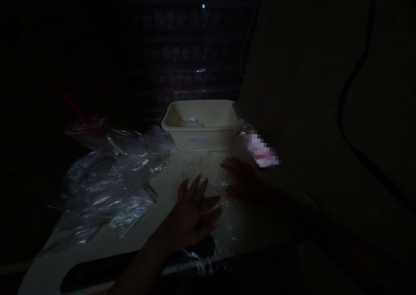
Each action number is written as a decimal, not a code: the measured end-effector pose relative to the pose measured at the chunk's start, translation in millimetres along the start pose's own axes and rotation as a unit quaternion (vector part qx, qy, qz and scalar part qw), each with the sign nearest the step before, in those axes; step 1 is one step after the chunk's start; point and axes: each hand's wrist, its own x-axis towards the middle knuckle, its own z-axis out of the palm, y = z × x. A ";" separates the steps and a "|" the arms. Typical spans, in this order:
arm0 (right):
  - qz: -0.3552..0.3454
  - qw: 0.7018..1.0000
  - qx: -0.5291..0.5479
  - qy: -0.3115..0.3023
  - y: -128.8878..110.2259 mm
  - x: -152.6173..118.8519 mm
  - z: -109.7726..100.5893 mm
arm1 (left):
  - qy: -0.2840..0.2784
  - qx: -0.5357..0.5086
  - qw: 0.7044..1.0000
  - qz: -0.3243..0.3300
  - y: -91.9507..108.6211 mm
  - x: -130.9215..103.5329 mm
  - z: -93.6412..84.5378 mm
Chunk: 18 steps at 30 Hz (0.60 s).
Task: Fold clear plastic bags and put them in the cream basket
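Observation:
My left hand (195,210) is spread over a clear plastic bag (224,232) on the pale tabletop (169,202), its fingers apart. To its right, my right hand (238,178) hovers or rests by the bag's edge, dim, with its fingers extended. The thin, shiny bag stretches from near the tub down past the table's front edge. Beyond both hands stands a cream plastic tub (208,139) with a small piece of clear plastic (192,122) inside. Darkness hides whether my right hand touches the bag.
A large heap of clear plastic bags (117,191) covers the table's left side. Behind it is a cup with a red straw (74,106). A pink and white packet (261,152) lies right of the tub. A black cable (340,108) hangs at the right.

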 end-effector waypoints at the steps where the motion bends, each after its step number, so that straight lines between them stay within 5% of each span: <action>1: 0.005 1.000 -0.002 0.001 -2.0 2.2 2.0 | -0.002 0.001 1.000 -0.002 0.4 -0.1 -0.4; 10: -0.070 0.997 0.003 -0.024 8.7 -1.2 -3.9 | -0.014 -0.016 1.000 -0.016 1.0 -0.7 -1.8; 18: 0.007 1.000 -0.015 -0.012 2.2 9.1 2.6 | -0.001 -0.019 1.000 -0.010 -0.1 0.3 -0.4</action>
